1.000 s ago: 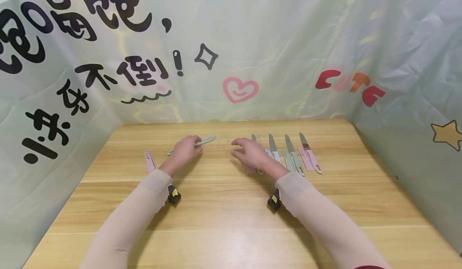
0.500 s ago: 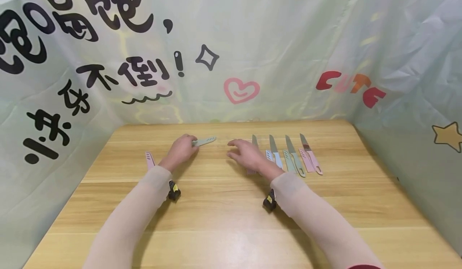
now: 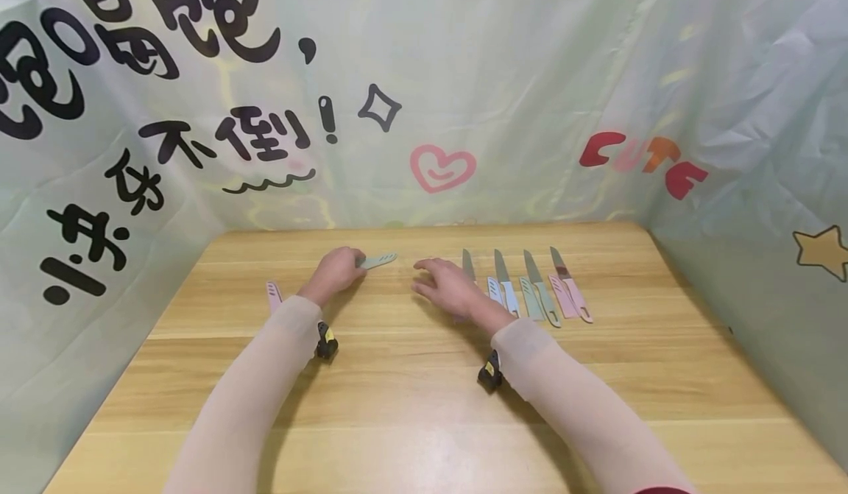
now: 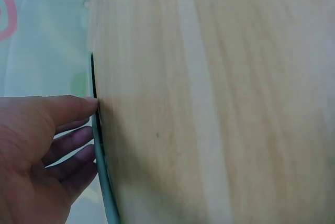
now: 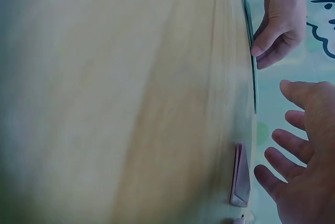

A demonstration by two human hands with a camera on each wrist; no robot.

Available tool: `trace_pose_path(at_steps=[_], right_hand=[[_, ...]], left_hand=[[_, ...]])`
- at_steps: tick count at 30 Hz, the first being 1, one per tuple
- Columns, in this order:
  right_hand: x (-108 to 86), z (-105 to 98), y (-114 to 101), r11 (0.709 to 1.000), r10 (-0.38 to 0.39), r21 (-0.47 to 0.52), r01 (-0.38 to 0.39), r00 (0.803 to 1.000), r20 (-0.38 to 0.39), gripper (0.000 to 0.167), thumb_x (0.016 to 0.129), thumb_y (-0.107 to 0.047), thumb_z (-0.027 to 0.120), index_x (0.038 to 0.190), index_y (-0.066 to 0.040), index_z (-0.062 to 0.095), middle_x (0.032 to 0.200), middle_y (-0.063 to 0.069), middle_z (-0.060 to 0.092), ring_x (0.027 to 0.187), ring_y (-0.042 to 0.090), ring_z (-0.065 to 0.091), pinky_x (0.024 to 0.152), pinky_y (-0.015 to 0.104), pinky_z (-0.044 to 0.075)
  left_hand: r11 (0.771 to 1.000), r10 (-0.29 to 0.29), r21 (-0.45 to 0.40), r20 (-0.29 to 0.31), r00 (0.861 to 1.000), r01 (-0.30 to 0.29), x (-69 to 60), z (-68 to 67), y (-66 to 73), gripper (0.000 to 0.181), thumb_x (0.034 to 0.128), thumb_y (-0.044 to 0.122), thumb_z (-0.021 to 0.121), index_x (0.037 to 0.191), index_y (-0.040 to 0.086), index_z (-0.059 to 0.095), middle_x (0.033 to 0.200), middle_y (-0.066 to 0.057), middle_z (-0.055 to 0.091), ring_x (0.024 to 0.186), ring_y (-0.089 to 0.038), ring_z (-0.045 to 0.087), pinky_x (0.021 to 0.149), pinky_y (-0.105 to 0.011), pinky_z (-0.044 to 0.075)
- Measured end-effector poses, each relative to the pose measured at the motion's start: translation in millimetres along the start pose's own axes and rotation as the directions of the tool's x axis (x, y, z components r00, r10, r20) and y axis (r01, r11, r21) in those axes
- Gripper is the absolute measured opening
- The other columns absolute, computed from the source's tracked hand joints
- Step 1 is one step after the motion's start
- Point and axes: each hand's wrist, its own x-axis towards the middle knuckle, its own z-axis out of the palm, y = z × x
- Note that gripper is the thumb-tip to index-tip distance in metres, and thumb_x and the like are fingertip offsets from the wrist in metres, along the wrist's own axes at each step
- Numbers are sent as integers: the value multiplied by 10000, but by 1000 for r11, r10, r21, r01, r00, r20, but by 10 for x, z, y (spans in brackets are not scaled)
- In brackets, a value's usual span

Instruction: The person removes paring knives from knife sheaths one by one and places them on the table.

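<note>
My left hand (image 3: 336, 272) pinches a slim pale-green knife (image 3: 379, 260) with a slotted sheath, lying low at the table's far left-middle. In the left wrist view its thumb (image 4: 84, 108) is against the green knife (image 4: 107, 190), with the other fingers behind it. To the right, my right hand (image 3: 447, 286) hovers with spread fingers and holds nothing. Beneath it, partly hidden, lies a pink knife with its sheath; its blade (image 3: 468, 264) sticks out past the hand. The right wrist view shows the pink sheath (image 5: 240, 177) below that hand's fingers.
On the right lie a blue knife (image 3: 506, 288), a green knife (image 3: 543, 291) and a pink knife (image 3: 573, 288), each beside a matching sheath. A slotted pink piece (image 3: 274, 297) lies by the left forearm. Printed cloth walls (image 3: 530, 74) border the wooden table (image 3: 411, 406).
My right hand has drifted a little left, uncovering more of the knives behind it. The left hand shifted slightly left along the green knife, then stayed nearly still.
</note>
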Motion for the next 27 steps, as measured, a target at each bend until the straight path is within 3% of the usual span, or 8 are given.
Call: trace_pose_path(at_steps=[10,19,23,27], right_hand=[[-10,8,1,1000,12,6,-12,1000,-6,464,978,-354,608,1376,-126,541,1421,83,512,1320,278,449,1130,437,361],[7,35,-2,1000,28,-3,-28,1000,-5,448,979,-361,604,1364,-137,551,1403,70,530,1307,262,466,1122,425,374],[19,41,3,1000,25,5,-25,1000,-11,443,979,-349,608,1358,-127,557,1390,69,543,1301,264,472,1120,425,377],[27,37,-1,1000,24,13,-23,1000,-16,434,977,-338,615,1351,-124,563,1385,63,550,1304,264,470,1123,427,372]], left_hand=[[1000,-22,-15,64,998,23,59,-34,4,383,926,151,672,1268,-14,621,1232,-168,638,994,-275,590,893,-411,520],[999,-40,-14,128,991,42,71,-123,50,356,870,168,727,1159,-22,642,1123,-152,658,922,-265,589,836,-400,525],[995,-58,-77,131,990,69,60,-134,63,354,868,162,728,1157,-16,630,1128,-155,647,929,-265,580,815,-381,526],[967,-78,-226,157,985,113,22,-147,69,362,893,142,695,1211,-18,632,1170,-166,638,964,-265,593,821,-368,539]])
